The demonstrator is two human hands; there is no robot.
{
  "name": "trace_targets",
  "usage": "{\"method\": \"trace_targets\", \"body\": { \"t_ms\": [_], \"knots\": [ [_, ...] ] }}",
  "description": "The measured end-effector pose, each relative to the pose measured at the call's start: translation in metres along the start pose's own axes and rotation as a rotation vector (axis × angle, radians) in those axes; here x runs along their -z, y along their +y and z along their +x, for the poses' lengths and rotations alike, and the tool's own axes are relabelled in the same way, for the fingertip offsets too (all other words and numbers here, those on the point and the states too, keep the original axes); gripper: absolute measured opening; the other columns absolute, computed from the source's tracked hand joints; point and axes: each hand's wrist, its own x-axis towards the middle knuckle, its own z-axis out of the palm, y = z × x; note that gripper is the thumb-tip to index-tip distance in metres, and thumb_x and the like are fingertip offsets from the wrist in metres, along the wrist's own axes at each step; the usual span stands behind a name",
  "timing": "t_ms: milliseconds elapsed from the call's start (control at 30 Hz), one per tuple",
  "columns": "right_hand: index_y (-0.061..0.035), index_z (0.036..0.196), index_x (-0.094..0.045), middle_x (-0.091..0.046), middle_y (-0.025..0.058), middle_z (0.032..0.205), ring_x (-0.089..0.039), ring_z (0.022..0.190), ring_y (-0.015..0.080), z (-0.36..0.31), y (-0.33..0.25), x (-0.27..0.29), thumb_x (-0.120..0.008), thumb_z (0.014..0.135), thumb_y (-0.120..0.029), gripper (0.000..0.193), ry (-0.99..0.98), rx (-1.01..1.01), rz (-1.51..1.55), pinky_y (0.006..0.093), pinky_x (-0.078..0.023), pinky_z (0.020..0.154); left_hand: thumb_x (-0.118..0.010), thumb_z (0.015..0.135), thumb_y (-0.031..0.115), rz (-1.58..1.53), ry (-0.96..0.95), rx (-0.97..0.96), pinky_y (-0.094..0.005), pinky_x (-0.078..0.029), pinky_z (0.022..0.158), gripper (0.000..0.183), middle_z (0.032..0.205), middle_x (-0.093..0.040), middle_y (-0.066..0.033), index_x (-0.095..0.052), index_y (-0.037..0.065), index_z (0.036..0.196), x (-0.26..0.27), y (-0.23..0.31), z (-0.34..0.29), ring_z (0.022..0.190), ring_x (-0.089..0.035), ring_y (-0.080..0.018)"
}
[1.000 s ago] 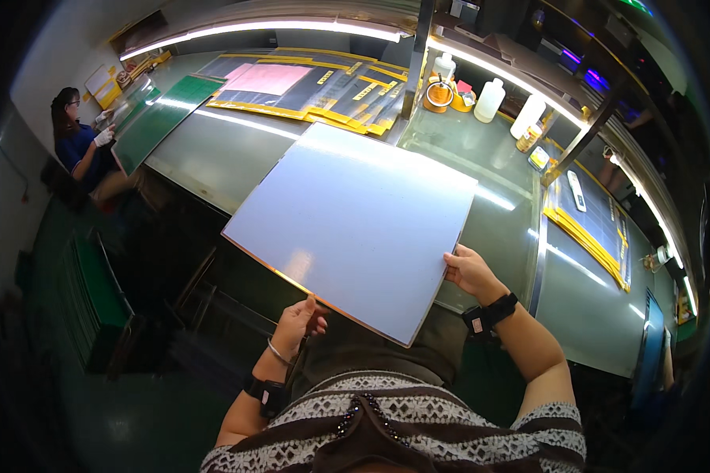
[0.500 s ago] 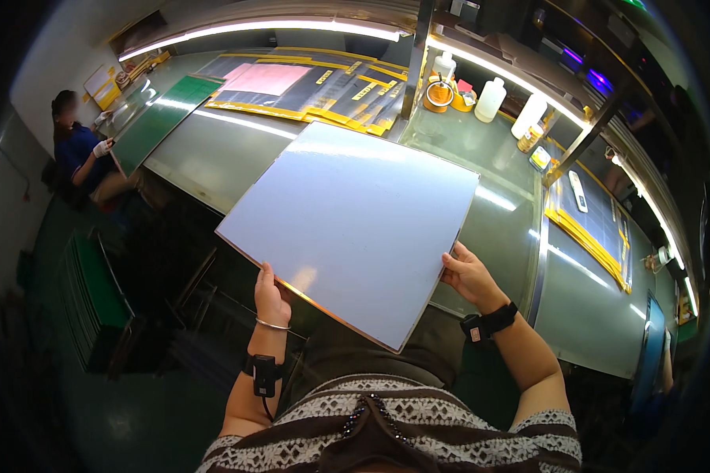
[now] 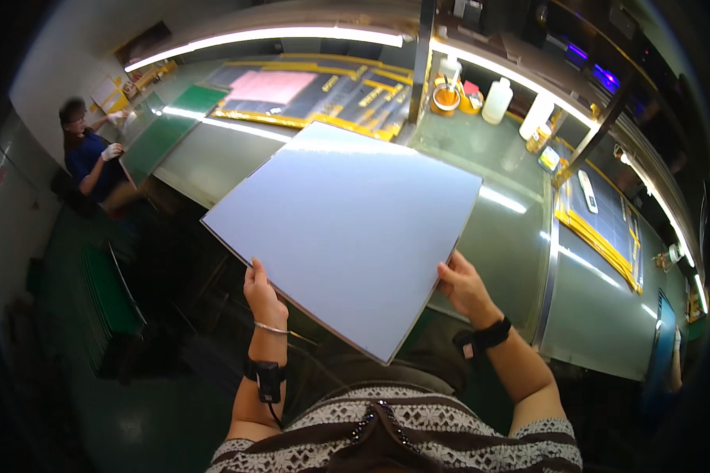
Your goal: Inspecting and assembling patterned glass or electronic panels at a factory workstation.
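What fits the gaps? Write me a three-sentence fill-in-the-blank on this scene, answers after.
1. The left hand and right hand hold a large pale ____.
2. Both wrists wear ____ bands.
3. The white bottles stand on the green table, to the sheet's far ____.

Answers: sheet; black; right

Dim workshop with long green benches under strip lights

A long green-topped workbench (image 3: 497, 236) runs along the wall, lit by bright strip lights (image 3: 268, 37) fixed above it; their glare streaks the shiny surface. At its far end lie dark panels edged in yellow (image 3: 355, 91) with a pink sheet (image 3: 268, 85) on top, and near a metal post (image 3: 422, 55) stand white plastic bottles (image 3: 497, 101) and an orange tub (image 3: 446, 98). More yellow-edged dark sheets (image 3: 607, 221) lie further right. A seated co-worker in blue (image 3: 87, 158) works at a green mat (image 3: 170, 130) on the left. The floor (image 3: 134, 410) is dark green, with a stack of green boards (image 3: 110, 303) standing on it.
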Motion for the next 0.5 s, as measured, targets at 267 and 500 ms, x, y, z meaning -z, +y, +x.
{"method": "trace_targets", "body": {
  "t_ms": [267, 500],
  "knots": [
    [-0.0079, 0.132, -0.033, -0.052, 0.0056, 0.113, -0.054, 0.099, 0.0168, 0.013, 0.03, -0.026, -0.046, 0.093, -0.015, 0.041, -0.022, 0.161, 0.04, 0.0352, -0.046, 0.087, -0.048, 0.093, 0.015, -0.187, -0.242, -0.525, -0.0236, -0.044, 0.071, 0.015, 0.088, -0.056, -0.001, -0.055, 0.002, 0.093, -0.046, 0.125, -0.031, 0.078, -0.052, -0.0088],
    [0.0014, 0.137, -0.019, -0.04, 0.0229, 0.131, -0.048, 0.114, 0.0319, 0.036, -0.063, -0.031, -0.035, 0.093, -0.047, 0.068, 0.013, 0.148, 0.112, 0.0413, -0.04, 0.097, -0.047, 0.09, 0.008, 0.873, -0.337, -1.572, -0.0264, -0.047, 0.067, 0.021, 0.096, -0.063, -0.0125, -0.056, -0.003, 0.106, -0.127, 0.2, -0.067, 0.079, -0.061, -0.0231]
  ]
}}
